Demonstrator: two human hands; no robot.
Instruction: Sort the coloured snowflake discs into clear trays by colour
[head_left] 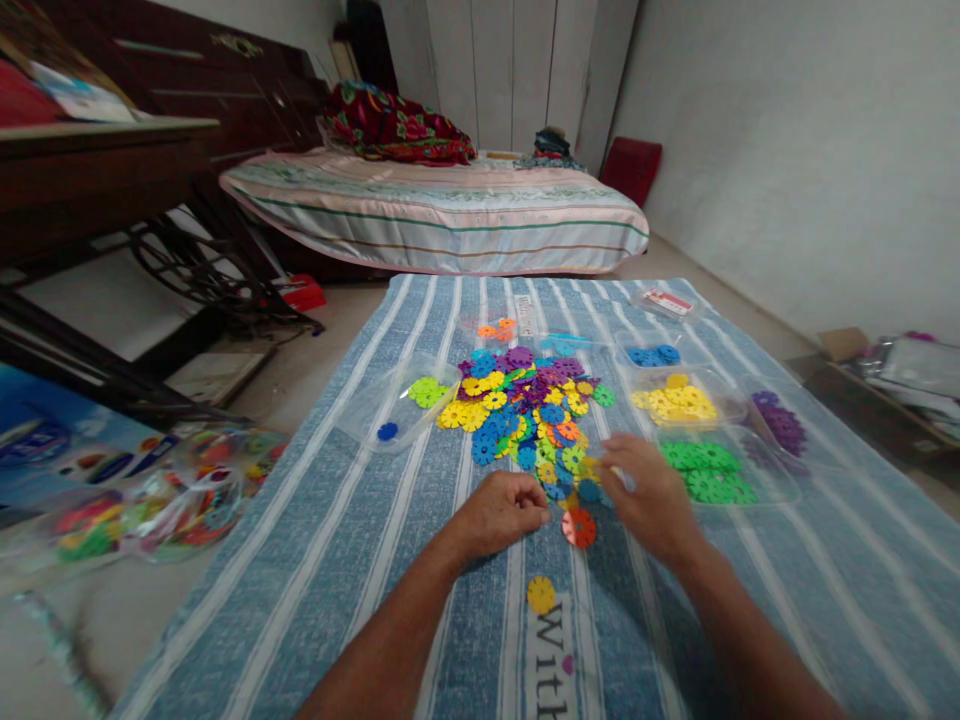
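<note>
A heap of notched, flower-shaped plastic discs [525,400] in several colours lies mid-table. At the heap's near edge, my left hand [501,512] rests with its fingers curled closed; whatever they hold, if anything, is hidden. My right hand [651,497], slightly blurred, pinches what looks like a yellow disc [591,467] at the heap's right side. Between the hands lies an orange-red disc [579,528]. Nearer to me a single yellow disc [541,595] lies on the cloth.
Clear trays hold sorted discs: green [709,472], yellow [681,402], blue [654,355] and purple [781,425] at right. A left tray [356,425] holds lime and dark blue discs. A striped cloth [315,570] covers the table. Beyond stands a bed [450,215].
</note>
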